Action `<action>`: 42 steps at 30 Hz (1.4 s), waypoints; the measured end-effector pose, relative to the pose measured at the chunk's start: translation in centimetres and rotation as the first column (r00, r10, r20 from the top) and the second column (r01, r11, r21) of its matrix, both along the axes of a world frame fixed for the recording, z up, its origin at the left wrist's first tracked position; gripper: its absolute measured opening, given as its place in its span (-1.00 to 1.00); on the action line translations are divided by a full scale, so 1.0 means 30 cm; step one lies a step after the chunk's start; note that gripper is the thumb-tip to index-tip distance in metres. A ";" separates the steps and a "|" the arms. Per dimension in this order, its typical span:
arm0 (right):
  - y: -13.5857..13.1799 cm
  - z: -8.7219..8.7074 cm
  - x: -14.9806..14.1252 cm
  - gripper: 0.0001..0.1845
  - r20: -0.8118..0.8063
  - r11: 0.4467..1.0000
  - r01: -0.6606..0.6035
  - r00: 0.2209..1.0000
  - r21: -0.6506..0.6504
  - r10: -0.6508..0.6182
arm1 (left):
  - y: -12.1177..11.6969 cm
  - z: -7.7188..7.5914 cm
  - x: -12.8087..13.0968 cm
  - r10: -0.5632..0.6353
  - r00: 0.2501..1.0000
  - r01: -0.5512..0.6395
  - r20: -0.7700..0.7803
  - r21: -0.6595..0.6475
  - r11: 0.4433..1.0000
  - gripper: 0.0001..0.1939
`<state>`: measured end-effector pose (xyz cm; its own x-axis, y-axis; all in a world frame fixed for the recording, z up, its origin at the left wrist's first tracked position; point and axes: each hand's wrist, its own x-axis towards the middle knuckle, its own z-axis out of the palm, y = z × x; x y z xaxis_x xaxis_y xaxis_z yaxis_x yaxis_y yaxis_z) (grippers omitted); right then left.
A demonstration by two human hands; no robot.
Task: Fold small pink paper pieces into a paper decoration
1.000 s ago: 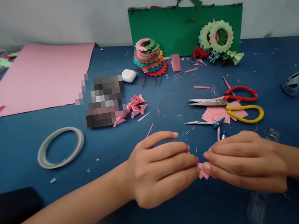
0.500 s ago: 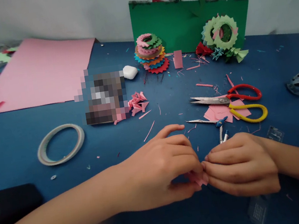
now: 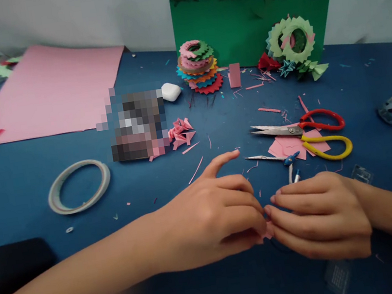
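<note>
A small folded piece of pink paper [image 3: 268, 230] is pinched between the fingertips of my left hand [image 3: 210, 221], which hide most of it. My left index finger points up, away from the pinch. From the other side, my right hand [image 3: 321, 219] has its fingertips closed on the paper's edge. Just beyond the hands lies a compass [image 3: 291, 159] with a blue hinge. Scissors [image 3: 291, 130] with one red and one yellow handle rest over pink paper squares [image 3: 286, 147].
A roll of tape [image 3: 54, 200] lies left of my hands. Folded pink pieces [image 3: 182, 133], a white case [image 3: 170, 92] and paper scraps are farther back. A stack of coloured paper rings [image 3: 196, 66] stands before a green board [image 3: 233, 28]. A large pink sheet [image 3: 62, 88] lies back left.
My left fingers have closed further over the pink paper, so less of it shows. The right hand has shifted slightly to the right and down.
</note>
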<state>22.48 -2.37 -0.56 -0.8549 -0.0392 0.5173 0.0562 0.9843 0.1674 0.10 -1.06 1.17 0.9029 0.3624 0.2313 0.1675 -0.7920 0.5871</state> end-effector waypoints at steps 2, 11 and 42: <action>0.000 -0.013 0.006 -0.85 -0.021 0.999 -0.006 1.000 0.038 0.007 | 0.004 -0.003 -0.001 0.001 1.000 -0.001 -0.004 -0.003 1.000 -0.95; 0.009 0.027 -0.008 -0.86 -0.008 0.997 -0.006 1.000 0.075 0.007 | 0.006 -0.001 -0.002 0.002 1.000 -0.004 -0.031 -0.035 0.999 -0.96; -0.005 0.025 -0.011 -0.83 -0.033 0.999 0.012 0.999 -0.052 -0.014 | 0.010 0.015 -0.001 -0.022 0.999 0.015 -0.025 -0.230 0.973 -0.92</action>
<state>22.16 -2.52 0.18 -0.8375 -0.0003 0.5464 0.0740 0.9907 0.1140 0.07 -0.76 1.64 0.9148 0.3860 0.1191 0.1725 -0.6399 0.7488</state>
